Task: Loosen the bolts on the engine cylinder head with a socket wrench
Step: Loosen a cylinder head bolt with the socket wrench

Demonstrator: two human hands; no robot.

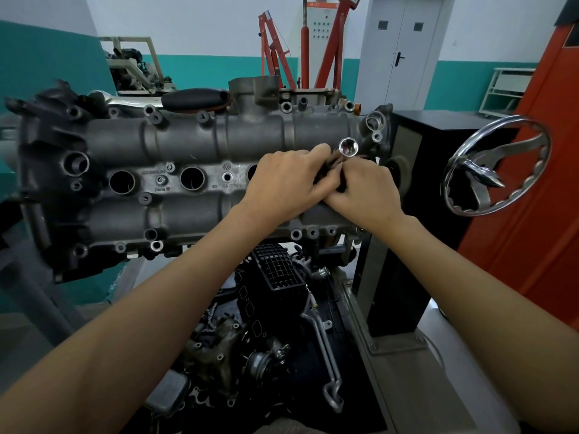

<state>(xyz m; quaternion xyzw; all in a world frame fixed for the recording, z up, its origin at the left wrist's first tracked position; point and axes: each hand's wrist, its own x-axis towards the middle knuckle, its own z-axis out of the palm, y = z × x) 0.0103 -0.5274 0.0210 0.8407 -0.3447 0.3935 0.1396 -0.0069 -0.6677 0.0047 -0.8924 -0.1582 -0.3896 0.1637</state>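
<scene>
Head view, the only 1. Engine head (188, 142) mounted sideways on a stand, filling the left and middle of the picture, 3 dark round holes open along its middle strip.

Task judged barely begun, or between bolts: several bolts visible in their holes on the engine head, for instance 1 small bolt (160, 180) left of the middle holes and another bolt (170, 166) just above it. Impossible to say how many are loosened already. Socket not on any bolt at present.

Socket wrench (348, 147) at the right end of the engine head, shiny socket mouth turned up toward the camera, empty inside. Dark handle mostly hidden under both hands.

Left hand (288, 180) over the right part of the engine head, fingers curled around the dark part of the tool just below the socket. Right hand (365, 191) touching the left, fingers wrapped around the same dark handle from the other side. Both closed tight on the tool, no open fingers. Looks like fitting or adjusting the socket, though not certain.

Chrome wheel (496, 166) right of the engine head, well apart from the hands. Red hoist (275, 51) behind the engine head. Loose engine parts (272, 270) below it.
</scene>
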